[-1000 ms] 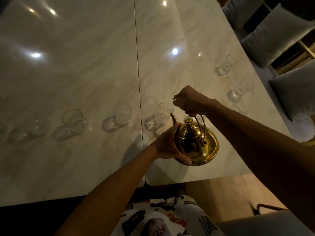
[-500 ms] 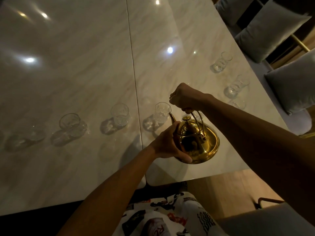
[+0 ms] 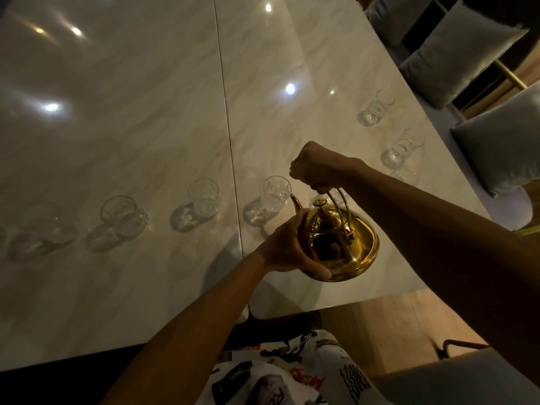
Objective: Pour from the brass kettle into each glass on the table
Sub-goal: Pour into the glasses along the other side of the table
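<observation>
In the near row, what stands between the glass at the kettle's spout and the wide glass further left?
Head view: one middle glass stands between the spout glass and the wide glass, just left of the table seam.

Shiny golden kettle (image 3: 340, 247); pale cream veined marble table (image 3: 131, 127).

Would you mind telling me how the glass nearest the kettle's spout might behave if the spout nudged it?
The glass looks tall and narrow, so a high nudge would probably tip it. The table is glossy, so a low push might slide it. It is clear glass, so likely fragile.
</observation>
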`<state>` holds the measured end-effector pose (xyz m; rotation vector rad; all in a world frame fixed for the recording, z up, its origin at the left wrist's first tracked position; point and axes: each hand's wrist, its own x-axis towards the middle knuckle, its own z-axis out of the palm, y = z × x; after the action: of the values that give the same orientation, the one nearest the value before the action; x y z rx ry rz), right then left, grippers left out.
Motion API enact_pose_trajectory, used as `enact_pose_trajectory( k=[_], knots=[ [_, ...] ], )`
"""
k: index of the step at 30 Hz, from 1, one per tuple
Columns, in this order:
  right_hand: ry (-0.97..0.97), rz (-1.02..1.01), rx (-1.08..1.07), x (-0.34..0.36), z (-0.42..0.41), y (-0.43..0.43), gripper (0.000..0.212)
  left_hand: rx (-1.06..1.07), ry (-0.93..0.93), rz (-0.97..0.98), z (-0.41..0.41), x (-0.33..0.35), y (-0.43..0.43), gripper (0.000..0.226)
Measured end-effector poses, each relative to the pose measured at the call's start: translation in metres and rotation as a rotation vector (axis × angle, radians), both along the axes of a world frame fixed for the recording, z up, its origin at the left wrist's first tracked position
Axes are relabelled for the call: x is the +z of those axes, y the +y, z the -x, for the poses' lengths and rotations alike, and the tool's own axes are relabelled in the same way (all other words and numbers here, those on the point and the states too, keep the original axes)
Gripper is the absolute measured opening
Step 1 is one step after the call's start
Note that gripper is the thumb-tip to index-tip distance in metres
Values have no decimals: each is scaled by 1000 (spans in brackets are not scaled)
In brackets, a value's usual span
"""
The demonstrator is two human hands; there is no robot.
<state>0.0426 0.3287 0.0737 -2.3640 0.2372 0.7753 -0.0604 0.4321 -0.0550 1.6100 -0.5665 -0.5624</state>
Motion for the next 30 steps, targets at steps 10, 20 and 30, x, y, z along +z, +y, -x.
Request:
enact_pose_trajectory(
  k=[10, 20, 30],
  knots=[
    [-22, 20, 0, 5, 2, 2, 28, 1, -16, 44, 2, 7, 1, 105],
    [-36, -2, 11, 8, 5, 1, 28, 12, -86, 25, 3, 3, 3, 106],
    [-32, 18, 0, 14, 10, 3, 28, 21, -106, 14, 5, 8, 4, 106]
  ],
)
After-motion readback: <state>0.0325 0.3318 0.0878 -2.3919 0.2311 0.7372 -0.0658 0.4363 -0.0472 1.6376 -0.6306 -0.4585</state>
